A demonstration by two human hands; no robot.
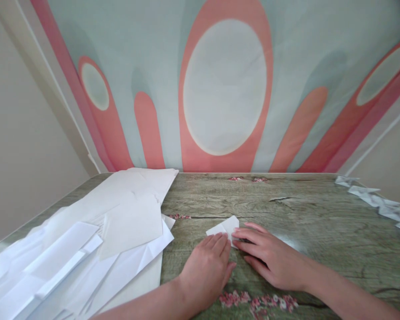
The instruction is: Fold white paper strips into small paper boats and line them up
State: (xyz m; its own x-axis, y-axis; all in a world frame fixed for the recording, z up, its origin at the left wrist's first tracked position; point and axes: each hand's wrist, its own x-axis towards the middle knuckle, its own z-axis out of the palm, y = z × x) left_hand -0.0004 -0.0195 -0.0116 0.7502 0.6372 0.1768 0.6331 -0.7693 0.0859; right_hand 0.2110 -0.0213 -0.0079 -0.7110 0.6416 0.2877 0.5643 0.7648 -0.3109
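Observation:
A small folded white paper (231, 223) lies on the wooden-patterned table at the centre, in front of me. My left hand (208, 269) rests flat over its lower left part, fingers together and stretched forward. From the right, my right hand (265, 253) touches the paper's right edge with its fingertips, the fingers spread. The paper's lower part is hidden under the hands.
A large heap of white sheets and folded papers (133, 226) covers the table's left side. Several small folded white paper pieces (365, 195) form a row along the right edge. Behind the table (313, 213) hangs a pink and grey-green backdrop (166, 44).

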